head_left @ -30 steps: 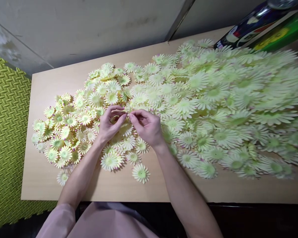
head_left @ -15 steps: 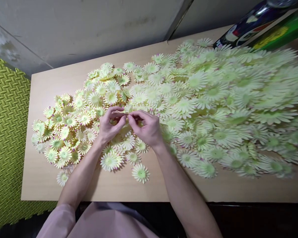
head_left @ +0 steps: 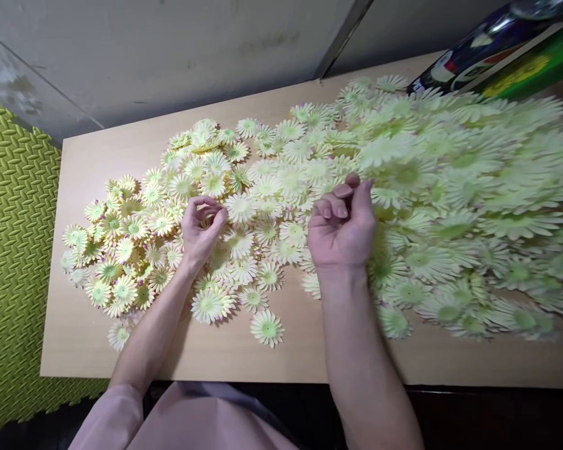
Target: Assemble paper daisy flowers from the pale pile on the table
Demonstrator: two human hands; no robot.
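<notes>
Several pale yellow-green fabric daisy flowers [head_left: 267,327] lie spread over a light wooden table [head_left: 89,156]. My left hand [head_left: 201,230] hovers over the left heap [head_left: 136,231], its fingers curled in a pinch on a small flower that they mostly hide. A white daisy [head_left: 239,207] lies just beside those fingertips. My right hand [head_left: 342,226] is at the edge of the bigger right-hand heap [head_left: 450,187]. Its fingers are bent and pressed together among the petals, and what they hold is hidden.
A green foam mat [head_left: 14,250] covers the floor on the left. A dark blue bottle [head_left: 473,50] and a green box [head_left: 530,65] lie at the table's far right corner. A grey wall runs behind. A bare strip of table runs along the near edge.
The hands were pinched together over one flower at the middle. The right hand has since moved right to the large heap, while the left stays put with its fingers curled.
</notes>
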